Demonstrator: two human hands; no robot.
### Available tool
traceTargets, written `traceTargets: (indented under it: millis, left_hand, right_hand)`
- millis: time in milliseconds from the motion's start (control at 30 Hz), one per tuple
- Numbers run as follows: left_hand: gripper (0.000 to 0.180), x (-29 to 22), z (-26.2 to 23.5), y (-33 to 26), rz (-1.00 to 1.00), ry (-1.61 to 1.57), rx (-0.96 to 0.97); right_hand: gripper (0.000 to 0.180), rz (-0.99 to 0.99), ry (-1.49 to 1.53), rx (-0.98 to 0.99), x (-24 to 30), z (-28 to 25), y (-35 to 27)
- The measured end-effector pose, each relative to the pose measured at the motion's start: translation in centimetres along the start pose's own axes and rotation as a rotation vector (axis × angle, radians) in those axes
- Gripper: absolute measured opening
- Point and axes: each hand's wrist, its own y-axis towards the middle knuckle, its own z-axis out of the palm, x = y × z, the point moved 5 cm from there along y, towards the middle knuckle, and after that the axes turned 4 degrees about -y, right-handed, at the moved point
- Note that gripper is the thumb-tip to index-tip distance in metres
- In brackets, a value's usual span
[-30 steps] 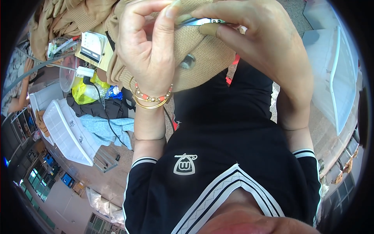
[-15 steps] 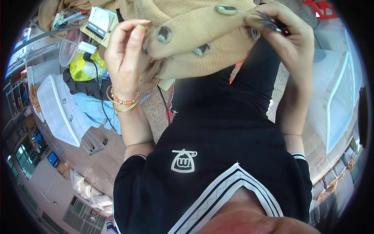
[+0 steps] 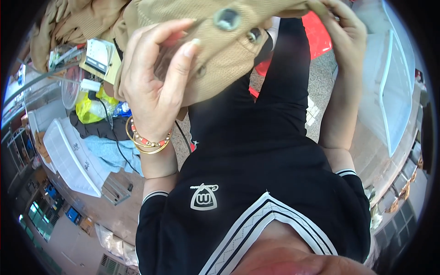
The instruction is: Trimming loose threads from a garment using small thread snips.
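A tan knitted garment (image 3: 238, 50) with large round buttons is held up in front of me at the top of the view. My left hand (image 3: 156, 87), with gold and red bangles at the wrist, grips its left part, fingers curled over the fabric. My right hand (image 3: 341, 32) pinches its upper right edge. One grey button (image 3: 227, 19) faces me near the top centre. Below the garment are my black shirt and black trousers.
More tan fabric (image 3: 68, 23) is piled at the upper left. A white plastic lid (image 3: 68, 158), a yellow bag (image 3: 89, 105) and a clear container (image 3: 71, 87) lie on the left. A red stool (image 3: 318, 39) stands behind my legs, a translucent bin (image 3: 394, 87) on the right.
The garment has been pulled closer and turned, so one button now faces me. My left hand has shifted right over the fabric and my right hand has moved higher.
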Motion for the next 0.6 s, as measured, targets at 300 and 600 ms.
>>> traceTargets:
  millis: [300,600]
  left_hand:
    - [0.018,0.9,1.6,2.7,-0.091,0.001,0.182]
    - [0.015,1.9,1.2,2.9,-0.145,-0.053,0.167]
  right_hand:
    - [0.039,0.142,-0.733,0.177,5.6,5.0,-2.1]
    - [0.044,-0.115,-0.742,0.387,3.6,8.4,-2.7]
